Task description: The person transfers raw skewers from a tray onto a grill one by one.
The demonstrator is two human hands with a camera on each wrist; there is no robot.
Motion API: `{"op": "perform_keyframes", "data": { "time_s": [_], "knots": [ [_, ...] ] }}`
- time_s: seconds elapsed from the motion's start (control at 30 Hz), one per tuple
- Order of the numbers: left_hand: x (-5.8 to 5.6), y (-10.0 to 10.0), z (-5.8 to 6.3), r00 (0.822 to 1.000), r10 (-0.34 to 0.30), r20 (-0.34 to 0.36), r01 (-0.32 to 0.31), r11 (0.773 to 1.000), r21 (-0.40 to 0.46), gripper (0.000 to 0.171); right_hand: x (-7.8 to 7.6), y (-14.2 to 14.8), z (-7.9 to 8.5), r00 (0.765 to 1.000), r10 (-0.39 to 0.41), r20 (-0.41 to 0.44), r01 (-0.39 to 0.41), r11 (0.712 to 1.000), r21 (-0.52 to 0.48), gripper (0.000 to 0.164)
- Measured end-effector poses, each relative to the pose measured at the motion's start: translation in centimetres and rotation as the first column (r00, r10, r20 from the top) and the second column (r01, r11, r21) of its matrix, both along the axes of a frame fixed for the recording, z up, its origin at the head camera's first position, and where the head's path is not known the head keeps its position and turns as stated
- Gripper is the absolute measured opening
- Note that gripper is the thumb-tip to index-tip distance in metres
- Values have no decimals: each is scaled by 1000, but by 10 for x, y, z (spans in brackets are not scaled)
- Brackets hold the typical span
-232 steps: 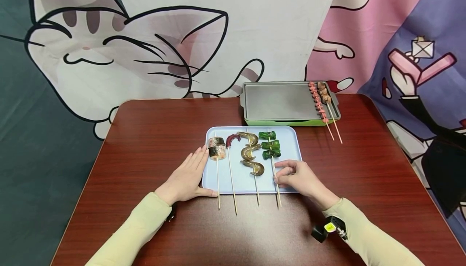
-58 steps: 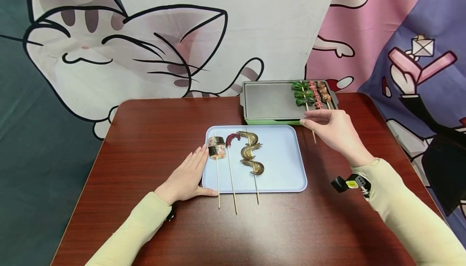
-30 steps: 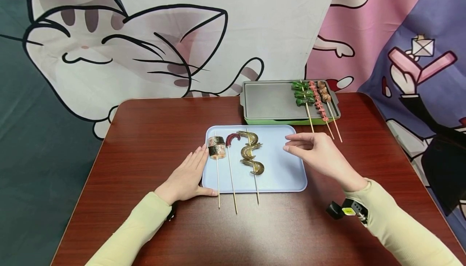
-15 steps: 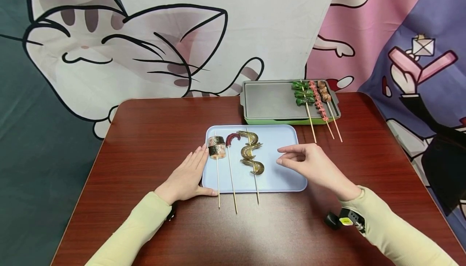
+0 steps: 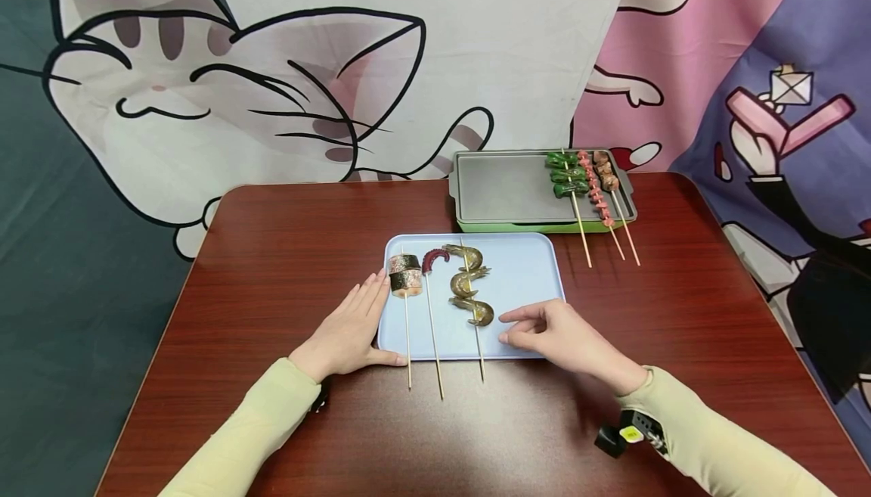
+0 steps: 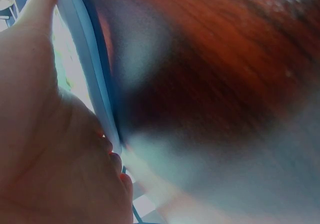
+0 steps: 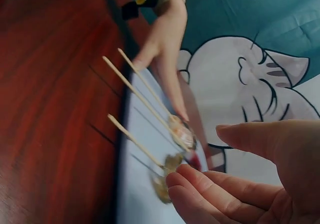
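A light blue tray (image 5: 524,270) holds three skewers. On its left lies a skewer of two dark-skinned fish pieces (image 5: 406,276), then a purplish-red tentacle skewer (image 5: 435,259), then a shrimp skewer (image 5: 481,314). Their sticks jut over the tray's near edge. My left hand (image 5: 348,332) rests against the tray's left rim, fingers straight and thumb at the near corner. Over the right part of the tray, my right hand (image 5: 561,334) holds nothing; its thumb and forefinger are parted just right of the shrimp skewer. The right wrist view shows that gap between thumb (image 7: 250,139) and fingers.
Behind the tray stands a green grill with a grey plate (image 5: 517,187). On the plate's right side lie a green pepper skewer (image 5: 570,188), a pink skewer (image 5: 594,188) and a browned meat skewer (image 5: 605,172), sticks overhanging the front. A printed cloth (image 5: 517,43) hangs behind the table.
The green pepper skewer went from the tray to the grill plate in my right hand, which let it go. That hand then came back over the tray towards the shrimp skewer. My left hand stayed put.
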State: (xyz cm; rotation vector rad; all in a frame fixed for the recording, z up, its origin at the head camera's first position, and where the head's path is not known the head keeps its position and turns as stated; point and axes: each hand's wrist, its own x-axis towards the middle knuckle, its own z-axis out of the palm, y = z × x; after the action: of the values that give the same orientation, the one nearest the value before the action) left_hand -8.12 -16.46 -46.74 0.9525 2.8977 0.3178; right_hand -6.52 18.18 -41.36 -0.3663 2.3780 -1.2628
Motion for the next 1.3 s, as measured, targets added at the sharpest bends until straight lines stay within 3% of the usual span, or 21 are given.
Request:
{"op": "perform_keyframes", "data": {
  "time_s": [0.17, 0.33, 0.57, 0.93, 1.17, 1.3],
  "knots": [
    [-1, 0, -1, 1000, 3, 4, -3, 1000, -8, 121, 7, -6, -12, 991, 19, 131, -3, 993, -120, 42],
    [-1, 0, 0, 1000, 3, 6, -3, 1000, -12, 121, 11, -11, -20, 959, 25, 281, 51, 964, -260, 45],
    [-1, 1, 4, 1000, -3, -9, 3, 1000, 6, 120, 15, -16, -26, 919, 45, 392, 95, 939, -330, 49],
    [-2, 0, -2, 1000, -1, 12, 1, 1000, 5, 120, 20, -22, -39, 880, 23, 475, 178, 910, -373, 55],
    [0, 1, 1, 1000, 7, 17, -7, 1000, -12, 120, 22, -25, -42, 874, 12, 486, 207, 895, -395, 51],
    [-2, -1, -4, 1000, 3, 24, -3, 1000, -10, 121, 21, -25, -45, 866, -1, 499, 230, 888, -398, 49]
  ]
}}
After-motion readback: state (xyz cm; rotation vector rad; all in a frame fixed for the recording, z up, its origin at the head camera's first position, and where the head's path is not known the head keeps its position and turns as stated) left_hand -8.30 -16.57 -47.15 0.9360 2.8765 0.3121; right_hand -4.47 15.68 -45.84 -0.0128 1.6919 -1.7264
